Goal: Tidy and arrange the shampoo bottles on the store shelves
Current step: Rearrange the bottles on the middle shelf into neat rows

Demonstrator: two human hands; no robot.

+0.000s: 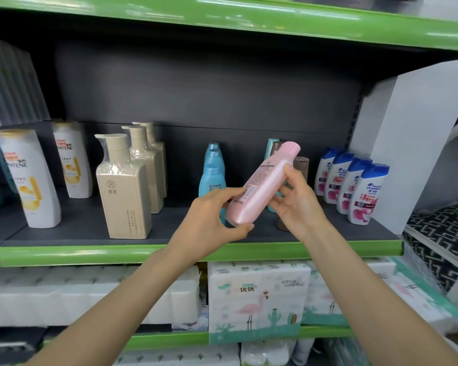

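A pink shampoo bottle is held tilted in front of the middle shelf, cap up and to the right, its back label toward me. My left hand grips its lower end between fingers and thumb. My right hand holds its right side, thumb on the bottle. Behind it stand blue bottles, a teal bottle and brown-capped bottles, partly hidden by my hands.
White Pantene bottles stand at the left, beige pump bottles beside them, and a row of white and blue Head & Shoulders bottles at the right. Tissue packs fill the shelf below. A green shelf edge runs overhead.
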